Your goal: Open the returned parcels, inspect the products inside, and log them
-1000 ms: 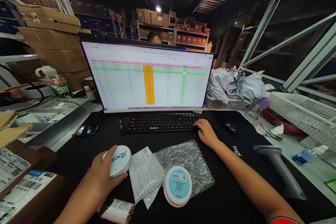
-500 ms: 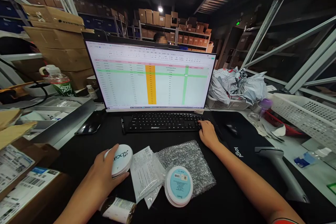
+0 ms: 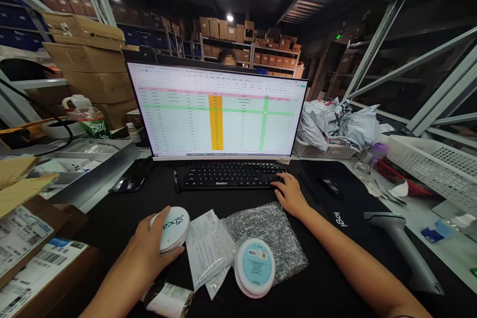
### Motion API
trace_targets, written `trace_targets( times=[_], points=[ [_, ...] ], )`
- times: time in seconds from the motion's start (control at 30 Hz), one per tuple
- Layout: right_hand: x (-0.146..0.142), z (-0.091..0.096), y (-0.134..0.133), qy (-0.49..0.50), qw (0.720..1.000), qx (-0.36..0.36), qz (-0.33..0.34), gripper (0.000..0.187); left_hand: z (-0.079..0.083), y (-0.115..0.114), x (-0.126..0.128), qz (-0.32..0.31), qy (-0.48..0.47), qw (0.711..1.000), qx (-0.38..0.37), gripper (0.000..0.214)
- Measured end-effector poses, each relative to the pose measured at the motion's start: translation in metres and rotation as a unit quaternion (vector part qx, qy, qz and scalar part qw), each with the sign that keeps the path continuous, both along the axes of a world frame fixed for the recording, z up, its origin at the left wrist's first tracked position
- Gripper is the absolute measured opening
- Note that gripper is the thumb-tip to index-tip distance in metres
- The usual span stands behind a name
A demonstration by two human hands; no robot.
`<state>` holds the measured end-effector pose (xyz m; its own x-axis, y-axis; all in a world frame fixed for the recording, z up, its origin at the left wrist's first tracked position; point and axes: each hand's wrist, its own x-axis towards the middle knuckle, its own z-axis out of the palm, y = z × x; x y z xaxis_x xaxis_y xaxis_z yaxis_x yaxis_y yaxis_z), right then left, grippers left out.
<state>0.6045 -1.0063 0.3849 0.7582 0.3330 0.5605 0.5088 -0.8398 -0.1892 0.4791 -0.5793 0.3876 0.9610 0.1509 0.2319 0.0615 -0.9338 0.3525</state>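
Black matting [image 3: 212, 199] underlies a white jar [image 3: 175, 227] clasped in the left hand [image 3: 149, 238], unclenched right hand [image 3: 292, 196] touching keyboard [image 3: 227, 175]

In the left hand [image 3: 149, 239], a white tub [image 3: 175, 228] lettered in black. Between the hands, a white jar [image 3: 255, 268] with a light-blue label [image 3: 258, 278], and silvery bubble wrap [image 3: 270, 223]. Under the right hand [image 3: 292, 196], a black keyboard [image 3: 227, 174]; beyond, a screen [image 3: 242, 134] striped pink, green, orange.

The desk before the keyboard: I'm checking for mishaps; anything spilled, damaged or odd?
No spill or damage shows. One oddity: the loose tub by the bubble wrap, perhaps upside down, shows a barcode label upward, while the held tub in the left hand shows large lettering.
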Motion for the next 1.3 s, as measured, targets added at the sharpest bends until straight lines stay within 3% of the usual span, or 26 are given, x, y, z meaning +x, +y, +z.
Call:
trace_targets(
  times=[0.3, 0.43, 0.63, 0.73, 0.83, 0.97, 1.13, 1.3],
  points=[
    [0.009, -0.002, -0.008, 0.000, 0.999, 0.020, -0.045, 0.038, -0.005, 0.003, -0.001, -0.004, 0.007, 1.000, 0.010, 0.095],
    [0.014, 0.010, -0.023, -0.007, 0.997, 0.001, -0.075, 0.039, -0.005, 0.003, -0.002, -0.007, -0.001, 1.000, 0.010, 0.093],
    [0.023, 0.023, -0.115, 0.013, 0.974, 0.011, -0.226, 0.037, 0.000, 0.000, -0.002, -0.013, -0.006, 1.000, -0.010, 0.091],
    [0.021, 0.011, -0.162, 0.044, 0.969, 0.011, -0.242, 0.046, 0.012, -0.005, -0.002, 0.011, 0.035, 0.999, -0.012, 0.094],
    [0.020, -0.007, -0.189, 0.072, 0.971, 0.008, -0.226, 0.053, 0.025, -0.005, -0.001, 0.051, 0.064, 0.997, 0.005, 0.095],
    [0.025, -0.024, -0.200, 0.074, 0.975, 0.015, -0.211, 0.059, 0.030, 0.009, 0.005, 0.109, 0.055, 0.992, 0.029, 0.095],
    [0.030, -0.031, -0.203, 0.068, 0.979, 0.017, -0.191, 0.051, 0.015, 0.027, 0.010, 0.116, 0.043, 0.992, 0.037, 0.096],
    [0.030, -0.035, -0.205, 0.057, 0.980, 0.014, -0.192, 0.047, 0.013, 0.013, 0.006, 0.074, -0.115, 0.983, 0.121, 0.089]
  ],
)
